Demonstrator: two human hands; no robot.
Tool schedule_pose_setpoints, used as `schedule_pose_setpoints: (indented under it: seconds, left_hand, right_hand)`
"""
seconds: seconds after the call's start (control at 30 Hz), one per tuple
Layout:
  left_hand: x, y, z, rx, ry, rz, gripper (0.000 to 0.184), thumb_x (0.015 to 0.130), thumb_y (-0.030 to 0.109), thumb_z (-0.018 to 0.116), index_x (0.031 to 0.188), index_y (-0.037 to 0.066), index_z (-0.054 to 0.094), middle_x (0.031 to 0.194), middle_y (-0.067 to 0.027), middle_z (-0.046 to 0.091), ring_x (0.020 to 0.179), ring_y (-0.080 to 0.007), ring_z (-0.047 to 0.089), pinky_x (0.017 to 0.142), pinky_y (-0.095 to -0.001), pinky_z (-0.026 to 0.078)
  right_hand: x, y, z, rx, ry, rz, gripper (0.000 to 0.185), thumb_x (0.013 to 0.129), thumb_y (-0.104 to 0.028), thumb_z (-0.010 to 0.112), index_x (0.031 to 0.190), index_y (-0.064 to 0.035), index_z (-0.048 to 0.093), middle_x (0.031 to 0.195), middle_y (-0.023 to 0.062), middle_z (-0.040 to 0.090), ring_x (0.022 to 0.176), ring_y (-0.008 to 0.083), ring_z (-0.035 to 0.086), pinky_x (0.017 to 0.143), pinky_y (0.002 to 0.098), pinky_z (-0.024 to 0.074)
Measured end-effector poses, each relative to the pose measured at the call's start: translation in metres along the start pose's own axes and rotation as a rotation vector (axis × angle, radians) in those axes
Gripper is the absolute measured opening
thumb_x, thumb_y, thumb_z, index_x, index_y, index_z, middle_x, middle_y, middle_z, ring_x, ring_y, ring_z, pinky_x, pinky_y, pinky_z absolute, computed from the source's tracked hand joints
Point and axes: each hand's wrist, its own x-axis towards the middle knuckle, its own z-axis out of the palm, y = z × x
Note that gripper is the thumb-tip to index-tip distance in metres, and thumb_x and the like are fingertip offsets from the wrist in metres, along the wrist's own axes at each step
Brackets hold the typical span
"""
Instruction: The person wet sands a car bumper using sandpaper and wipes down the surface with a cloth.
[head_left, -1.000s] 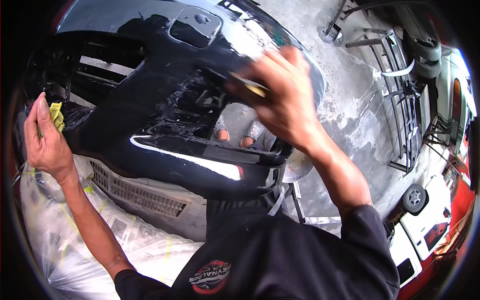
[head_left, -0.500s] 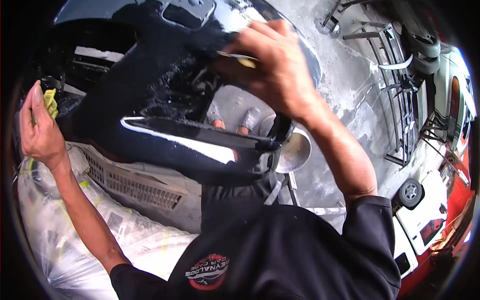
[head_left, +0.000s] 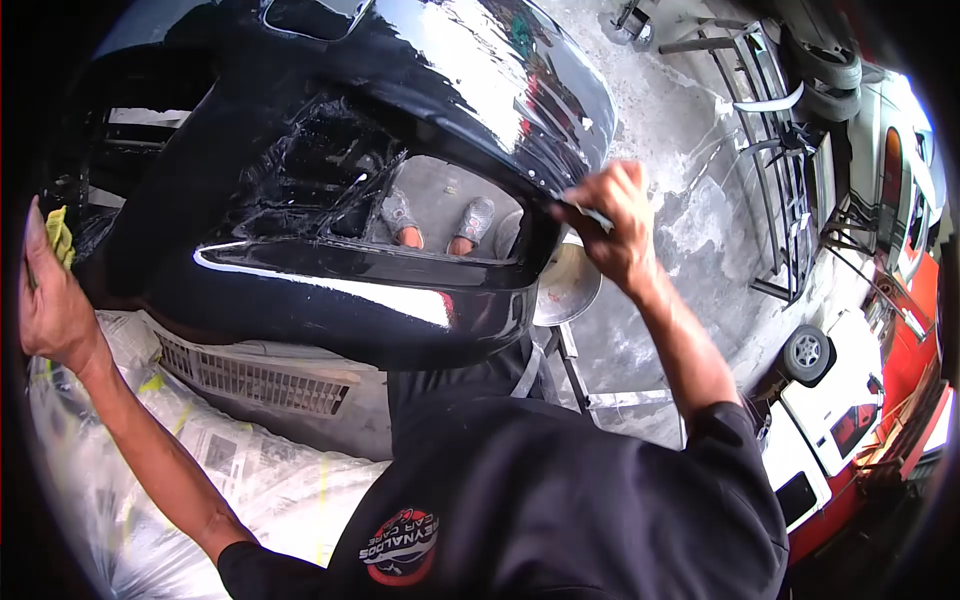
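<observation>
A glossy black car bumper (head_left: 330, 290), wet in places, spans the upper left, with a large opening in its middle. At its far left, my left hand (head_left: 55, 310) is closed on a crumpled yellow cloth (head_left: 60, 240), its fingers partly cut off by the dark image border. My right hand (head_left: 622, 220) is at the bumper's right edge, fingers pinched around a thin greyish sheet (head_left: 590, 213) that looks like sandpaper. Most of that sheet is hidden by the fingers.
Below the right end of the bumper stands a round metal basin (head_left: 570, 288) beside a metal stand (head_left: 575, 375). Plastic sheeting (head_left: 230, 470) covers something at lower left. A metal rack (head_left: 775, 160), tyres (head_left: 830, 80) and a white vehicle (head_left: 835, 410) are at right.
My right hand has moved down and outward from above the opening to the bumper's right edge. My left hand, with the yellow cloth, sits lower and further left. The whole view has shifted slightly.
</observation>
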Motion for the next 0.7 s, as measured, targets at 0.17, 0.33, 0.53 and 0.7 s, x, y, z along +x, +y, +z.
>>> schedule_pose_setpoints:
  seconds: [0.17, 0.33, 0.53, 0.7]
  left_hand:
    - [0.002, 0.011, -0.001, 0.109, 0.057, -0.030, 0.019, 0.101, 0.015, 0.071, 0.110, 0.002, 0.082, 0.102, -0.0064, 0.082, 0.083, -0.0102, 0.075, 0.080, -0.0234, 0.060]
    - [-0.004, -0.009, 0.005, 0.007, 0.088, -0.015, 0.022, 0.102, 0.019, 0.070, 0.107, 0.001, 0.082, 0.101, -0.0043, 0.082, 0.086, -0.0100, 0.076, 0.080, -0.0236, 0.060]
    - [-0.006, -0.012, 0.009, -0.078, 0.076, -0.061, 0.022, 0.103, 0.019, 0.069, 0.108, 0.001, 0.081, 0.105, -0.0049, 0.081, 0.090, -0.0130, 0.076, 0.083, -0.0258, 0.060]
    - [-0.007, -0.020, 0.014, -0.147, 0.076, -0.103, 0.022, 0.104, 0.019, 0.068, 0.109, 0.002, 0.081, 0.107, -0.0062, 0.080, 0.093, -0.0160, 0.076, 0.085, -0.0279, 0.059]
  right_hand:
    - [0.031, -0.018, 0.005, -0.006, 0.137, 0.009, 0.027, 0.073, -0.018, 0.092, 0.089, -0.0117, 0.070, 0.083, 0.0023, 0.063, 0.085, 0.0252, 0.059, 0.084, 0.0421, 0.0415]
    - [-0.044, -0.009, 0.030, 0.168, 0.248, 0.210, 0.029, 0.072, -0.021, 0.093, 0.088, -0.0131, 0.070, 0.081, 0.0011, 0.063, 0.084, 0.0240, 0.060, 0.087, 0.0406, 0.0414]
    - [0.022, -0.021, 0.020, 0.094, 0.265, 0.063, 0.028, 0.073, -0.027, 0.092, 0.087, -0.0140, 0.071, 0.083, -0.0007, 0.058, 0.089, 0.0236, 0.057, 0.087, 0.0411, 0.0380]
    - [-0.011, -0.012, 0.019, 0.145, 0.215, 0.149, 0.025, 0.070, -0.020, 0.090, 0.088, -0.0182, 0.072, 0.087, -0.0029, 0.061, 0.091, 0.0241, 0.058, 0.087, 0.0424, 0.0394]
